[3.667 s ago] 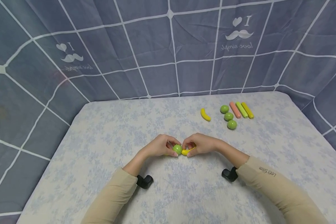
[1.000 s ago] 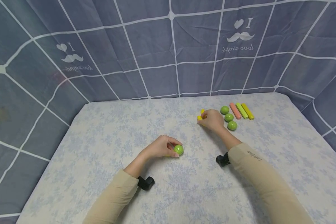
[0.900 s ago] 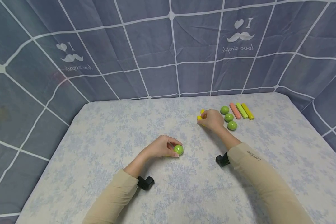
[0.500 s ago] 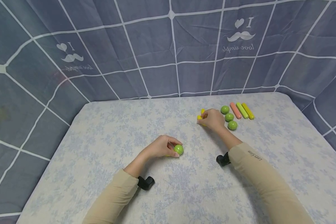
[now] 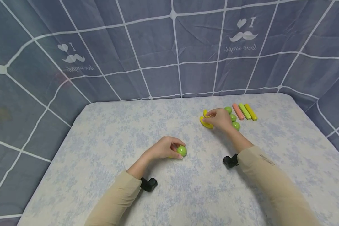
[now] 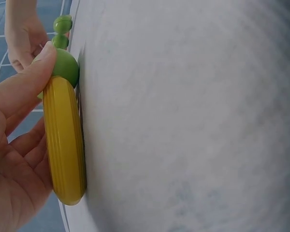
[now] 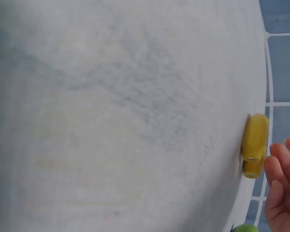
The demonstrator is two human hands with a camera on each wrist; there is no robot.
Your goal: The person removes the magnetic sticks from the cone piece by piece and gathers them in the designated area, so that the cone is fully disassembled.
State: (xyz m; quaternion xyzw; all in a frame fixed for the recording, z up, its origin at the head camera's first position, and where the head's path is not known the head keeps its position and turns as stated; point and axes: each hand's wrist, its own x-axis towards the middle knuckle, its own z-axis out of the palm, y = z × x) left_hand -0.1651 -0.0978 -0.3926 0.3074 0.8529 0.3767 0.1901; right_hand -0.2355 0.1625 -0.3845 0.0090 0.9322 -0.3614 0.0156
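My left hand (image 5: 164,148) pinches a glossy green ball (image 5: 182,151) between thumb and fingers at the middle of the table. Against that ball, under the palm, lies a long yellow ridged piece (image 6: 63,140), mostly hidden in the head view. Farther back on the right, my right hand (image 5: 221,119) hovers beside two small yellow toy bananas, a front one (image 5: 206,122) and a rear one (image 5: 205,113) partly covered by the fingers. In the right wrist view, the fingers stand apart from the bananas with nothing held.
Several green balls (image 5: 236,126) sit in a row just right of my right hand, partly hidden by it. Beyond them lie a pink stick (image 5: 238,111), a light green stick (image 5: 244,111) and a yellow stick (image 5: 250,112). A blue checked curtain (image 5: 158,78) surrounds the table (image 5: 115,125).
My right hand has carried a banana from beside the held green ball to the other banana, let it go there and drawn slightly right. The left hand keeps its hold.
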